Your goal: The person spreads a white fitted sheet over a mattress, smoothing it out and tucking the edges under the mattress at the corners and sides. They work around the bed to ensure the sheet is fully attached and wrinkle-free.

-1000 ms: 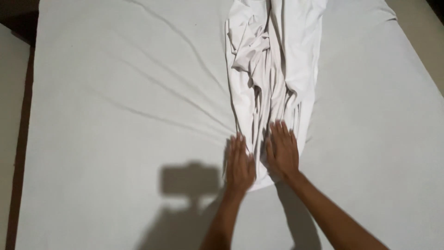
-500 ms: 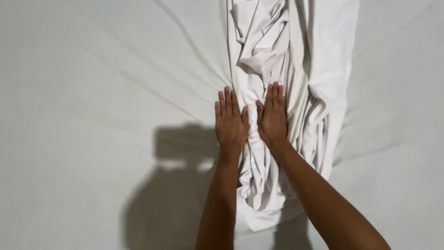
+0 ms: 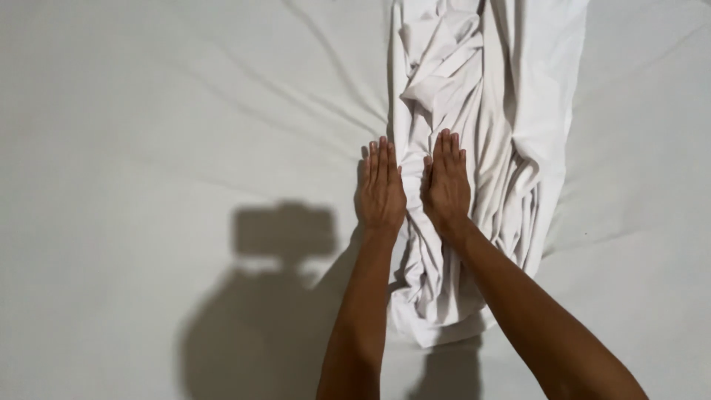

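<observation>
- Step in hand: pressing flat a long bundled white cloth [image 3: 474, 170] that lies lengthwise on the bed sheet [image 3: 163, 133]. Judged from the hand posture, this is a smoothing stroke, not a lift.
- Left hand [image 3: 381, 191]: fingers straight and together, palm down; nothing is held in its grip. It rests on the cloth's left edge, partly on the bed sheet.
- Right hand [image 3: 446, 185]: fingers straight and together, palm down, with no grip closed on anything. It lies on the cloth just beside the left hand, the two nearly touching.
- Cloth position: under both palms, running away beyond the fingertips and back under the wrists; its near end lies between the forearms.
- Crumpled folds [image 3: 437, 67] sit ahead of the fingertips.
- Next move, as a judgement: flat, even pressure toward those folds, palms kept level so the layers do not bunch.
</observation>
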